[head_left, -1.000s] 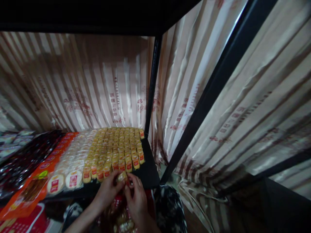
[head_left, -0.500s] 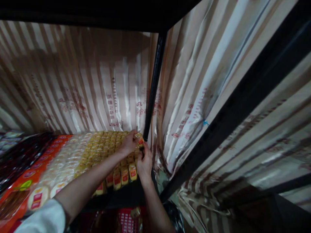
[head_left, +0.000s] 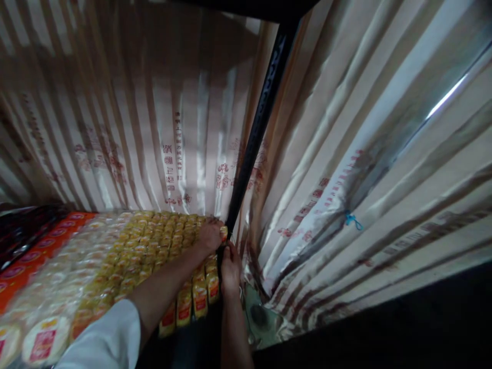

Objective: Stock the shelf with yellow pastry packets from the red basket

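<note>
My left hand reaches to the far right corner of the rows of yellow snack packets. Its fingers are closed on one small yellow packet with a red label, close to the black shelf post. Just below and to the right is my right hand, at the shelf's right edge by the foot of the post. Its fingers are bunched together; what they hold, if anything, is hidden. Packets with red labels stand in front of the rows, left of my right wrist.
White round wrapped cakes and an orange printed strip lie left of the yellow packets, with dark packages beyond. Striped curtains hang behind and to the right. A blue tie hangs on the right curtain.
The view has moved closer to the corner. My right hand has come away from the packet and dropped lower beside the post. The packet stays in my left hand, now set in the corner.
</note>
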### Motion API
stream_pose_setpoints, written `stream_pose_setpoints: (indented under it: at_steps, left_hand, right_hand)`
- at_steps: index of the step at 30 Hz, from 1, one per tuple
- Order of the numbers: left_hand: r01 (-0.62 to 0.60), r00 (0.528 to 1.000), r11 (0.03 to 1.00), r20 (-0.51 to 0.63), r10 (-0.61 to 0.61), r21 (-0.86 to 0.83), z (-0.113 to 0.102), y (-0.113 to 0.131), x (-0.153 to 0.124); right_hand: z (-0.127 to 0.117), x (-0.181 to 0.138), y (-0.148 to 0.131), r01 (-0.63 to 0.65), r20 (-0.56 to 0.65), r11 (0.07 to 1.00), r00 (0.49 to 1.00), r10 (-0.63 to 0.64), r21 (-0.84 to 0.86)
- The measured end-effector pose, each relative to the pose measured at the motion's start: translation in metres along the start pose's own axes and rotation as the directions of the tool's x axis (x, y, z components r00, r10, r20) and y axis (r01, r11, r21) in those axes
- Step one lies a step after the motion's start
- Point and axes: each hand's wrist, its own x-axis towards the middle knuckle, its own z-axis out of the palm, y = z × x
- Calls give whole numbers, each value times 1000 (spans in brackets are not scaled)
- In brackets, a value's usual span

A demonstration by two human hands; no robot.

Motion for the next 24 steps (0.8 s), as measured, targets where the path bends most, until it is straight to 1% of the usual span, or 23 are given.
stream_pose_setpoints:
  at_steps: [4,6,8,10,12,16,19,24]
  left_hand:
    - [-23,1000,998,13,22,61,11,-7,6]
    - [-2,1000,995,-1,2,101,15,-9,7]
    - [31,999,991,-17,-29,131,18,-9,7]
    - [51,999,988,-24,-48,143,19,-9,8]
    - [45,999,988,-30,-41,150,19,-8,8]
    - [21,999,988,-45,-14,152,21,-8,11]
    - [22,999,987,-41,-16,161,22,-10,12]
    - [21,1000,992,-10,-20,121,19,-11,11]
  right_hand:
    - [7,10,22,-73,47,997,996,71,28]
    - [9,13,29,-88,68,995,994,85,42]
    - [10,16,32,-76,90,995,993,70,71]
    - [10,19,31,-70,121,993,991,59,95]
    - [10,21,30,-80,145,992,987,65,98]
    - [10,20,27,-106,148,993,984,97,53]
    - [9,19,26,-140,158,990,978,133,29]
    - [6,18,21,-147,177,988,972,152,-40]
